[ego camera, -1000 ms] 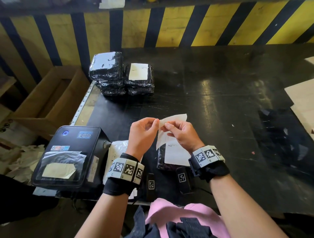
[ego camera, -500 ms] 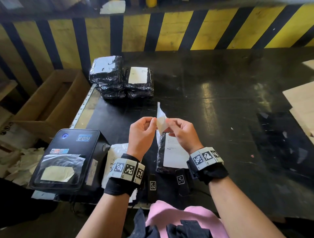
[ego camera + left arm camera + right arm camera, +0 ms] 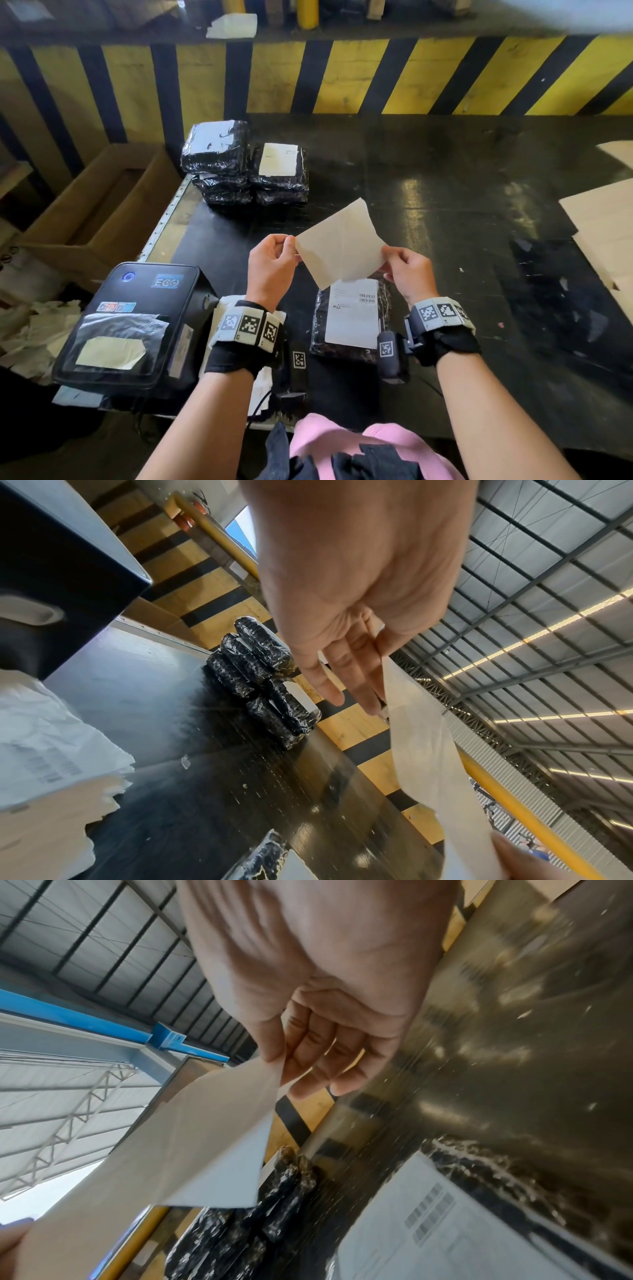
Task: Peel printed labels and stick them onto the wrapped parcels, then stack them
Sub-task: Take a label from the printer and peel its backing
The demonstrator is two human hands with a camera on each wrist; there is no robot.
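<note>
Setting: warehouse packing station — industrial shed. Evidence: yellow-and-black diagonally striped barrier wall behind a worn black worktable; corrugated metal roof on steel trusses with strip lights; black desktop label printer at the table's near left corner; two stacks of black film-wrapped parcels bearing white labels; open brown cardboard carton on the floor at left; flat cardboard sheets at right — crumpled white backing paper heaped beside the printer.
</note>
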